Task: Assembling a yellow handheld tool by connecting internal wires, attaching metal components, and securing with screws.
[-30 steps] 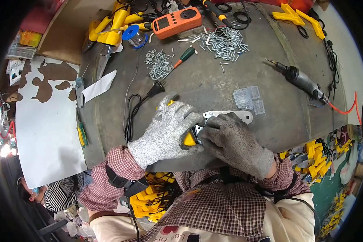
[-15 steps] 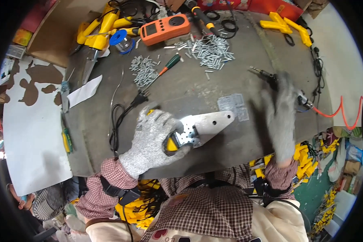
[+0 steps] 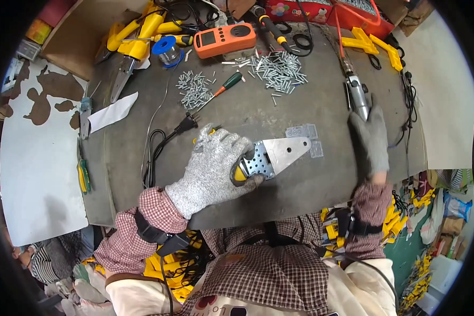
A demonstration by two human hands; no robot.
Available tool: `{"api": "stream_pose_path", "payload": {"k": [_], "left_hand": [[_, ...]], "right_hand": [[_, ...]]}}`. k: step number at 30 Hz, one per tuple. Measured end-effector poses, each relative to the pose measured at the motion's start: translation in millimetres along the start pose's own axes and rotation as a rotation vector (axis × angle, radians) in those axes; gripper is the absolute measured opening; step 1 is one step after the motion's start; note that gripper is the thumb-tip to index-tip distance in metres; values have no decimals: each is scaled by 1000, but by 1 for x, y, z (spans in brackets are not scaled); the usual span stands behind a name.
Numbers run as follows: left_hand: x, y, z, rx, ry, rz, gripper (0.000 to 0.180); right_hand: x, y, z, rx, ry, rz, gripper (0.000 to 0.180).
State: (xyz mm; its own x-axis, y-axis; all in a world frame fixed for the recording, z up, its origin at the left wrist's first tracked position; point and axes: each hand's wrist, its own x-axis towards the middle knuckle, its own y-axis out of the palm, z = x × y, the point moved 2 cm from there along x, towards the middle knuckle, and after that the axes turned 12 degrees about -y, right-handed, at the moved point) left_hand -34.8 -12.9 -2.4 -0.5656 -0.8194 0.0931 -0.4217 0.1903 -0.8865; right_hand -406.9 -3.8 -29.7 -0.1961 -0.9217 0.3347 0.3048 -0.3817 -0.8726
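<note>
My left hand (image 3: 210, 163), in a grey knit glove, is closed around a tool with a yellow and black handle (image 3: 240, 173). Out of the handle comes a perforated metal bracket (image 3: 258, 160) with a flat, tapered silver plate (image 3: 287, 154), which has holes and points right. On the right, my gloved right hand (image 3: 371, 139) has its thumb and fingers on either side of the lower end of a silver air screwdriver (image 3: 357, 95). Its tip is hidden by the hand; a red hose runs from its upper end.
Two piles of screws (image 3: 279, 72) lie at the back, with a green-handled screwdriver (image 3: 229, 84) between them. Behind stand an orange meter (image 3: 224, 41) and a solder spool (image 3: 167, 50). A black plug cord (image 3: 181, 126) lies left; clear plastic pieces (image 3: 313, 131) lie beyond the plate.
The air screwdriver has turned from lying crosswise to standing lengthwise, hose end away from me. My right hand has come to its near end. The left hand and its tool have shifted slightly right.
</note>
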Motion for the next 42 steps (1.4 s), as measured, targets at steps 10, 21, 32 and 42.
{"api": "stream_pose_path", "payload": {"k": [10, 21, 32, 42], "left_hand": [[-2, -1, 1, 40, -31, 31, 45], [4, -1, 1, 58, -38, 60, 50], [6, 1, 2, 44, -5, 25, 49], [6, 2, 2, 4, -3, 11, 49]], "right_hand": [[-34, 23, 97, 2082, 285, -158, 57], [-56, 63, 110, 2405, 697, -317, 36], [-54, 59, 119, 2419, 703, -224, 32], [-54, 56, 119, 2439, 689, -193, 33]]}}
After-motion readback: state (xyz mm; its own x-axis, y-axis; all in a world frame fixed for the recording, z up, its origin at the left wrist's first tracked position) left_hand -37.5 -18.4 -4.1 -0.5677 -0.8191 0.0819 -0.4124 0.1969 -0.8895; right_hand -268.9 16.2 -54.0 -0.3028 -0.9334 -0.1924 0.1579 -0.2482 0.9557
